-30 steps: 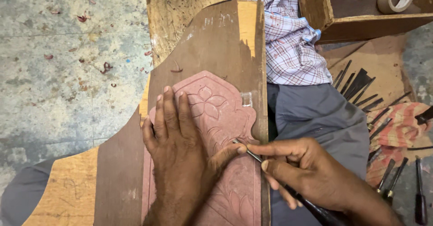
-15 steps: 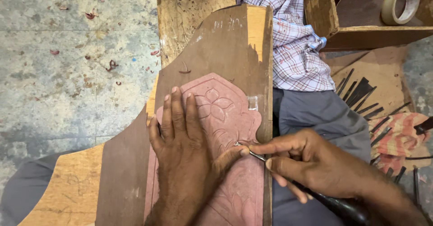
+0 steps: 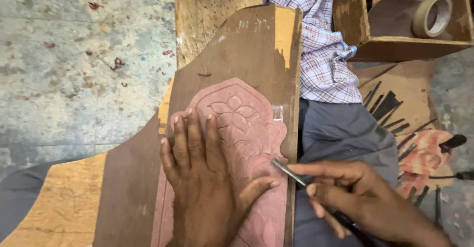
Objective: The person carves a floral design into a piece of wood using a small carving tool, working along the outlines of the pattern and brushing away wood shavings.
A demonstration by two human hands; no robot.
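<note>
Left hand (image 3: 205, 178) flat and open on pink carved panel (image 3: 247, 128); right hand (image 3: 360, 197) pinching thin chisel (image 3: 291, 173), tip at panel's right edge, just beside left thumb.

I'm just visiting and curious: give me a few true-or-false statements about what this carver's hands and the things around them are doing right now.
1. The left hand lies flat on the pink carved panel. True.
2. The right hand holds a hammer. False: it holds a thin metal carving tool, like a pen.
3. A flower shape is cut into the panel near its pointed top. True.
4. The roll of tape lies on the panel. False: it sits in the wooden box at upper right.
5. The tool's tip points toward the panel's right edge, close to the left thumb. True.
</note>
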